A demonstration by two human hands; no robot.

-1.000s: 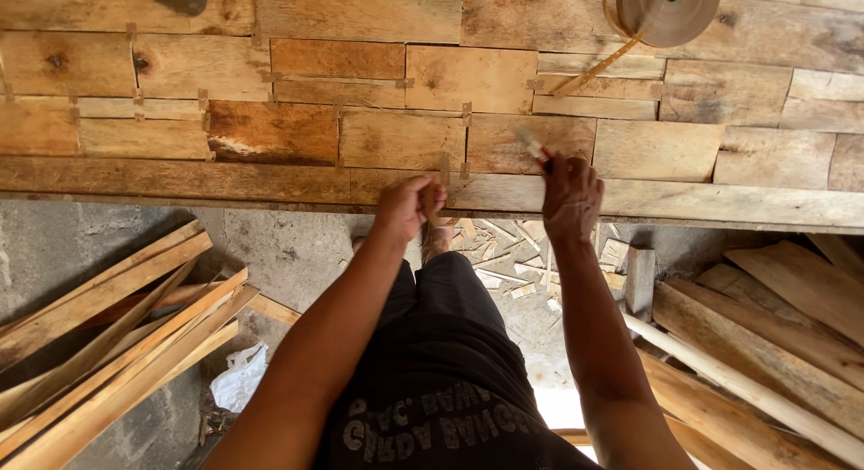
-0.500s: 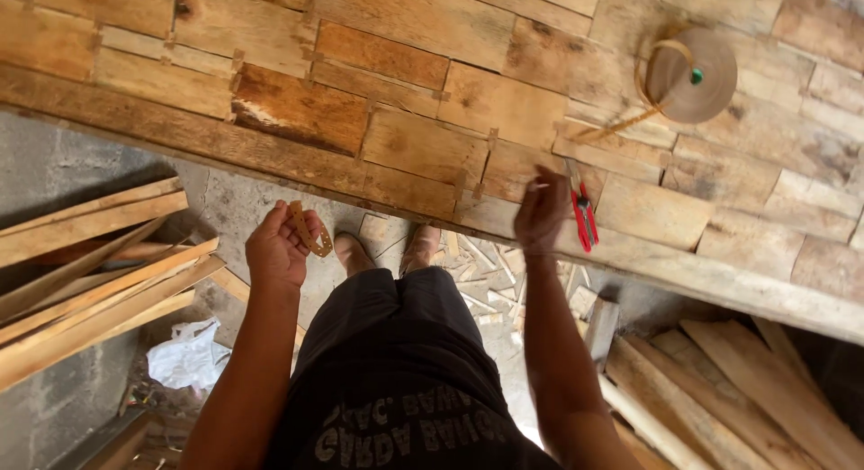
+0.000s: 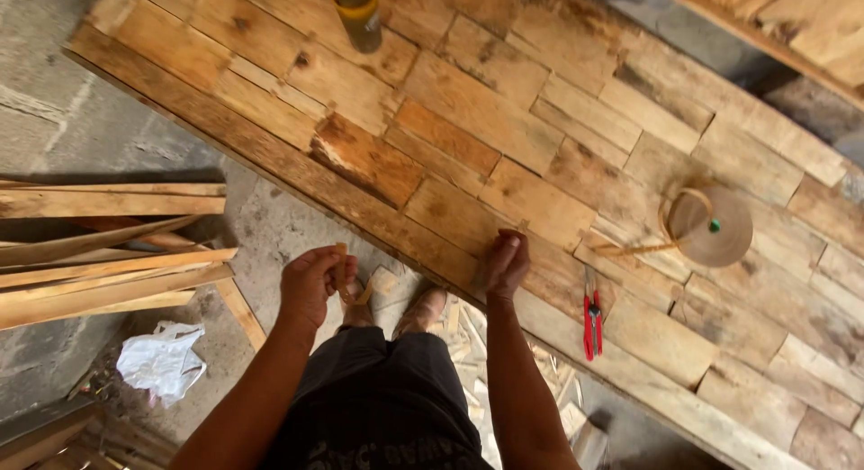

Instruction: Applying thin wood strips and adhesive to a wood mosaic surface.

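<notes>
Your left hand is off the wood now and hangs over the grey concrete floor, just in front of your feet. Half a second ago it was in much the same place. A second ago it was up at the edge of the wooden surface. Its fingers are curled shut on a short thin strip of light brown wood, so that little strip is in your left grip, away from the boards.

Your right hand is down on the big surface made of many brown wooden planks. Its fingers are bent and pressed on the near edge, and you can see nothing held in it. Half a second ago the pair of red-handled pliers was up at that hand. Now the pliers lie flat on the planks, just to the right of it. So the tool has been put down.

Farther right sits a round roll of tan strap. A yellow and green bottle stands at the far edge. Long wooden slats are piled on the floor to your left.
</notes>
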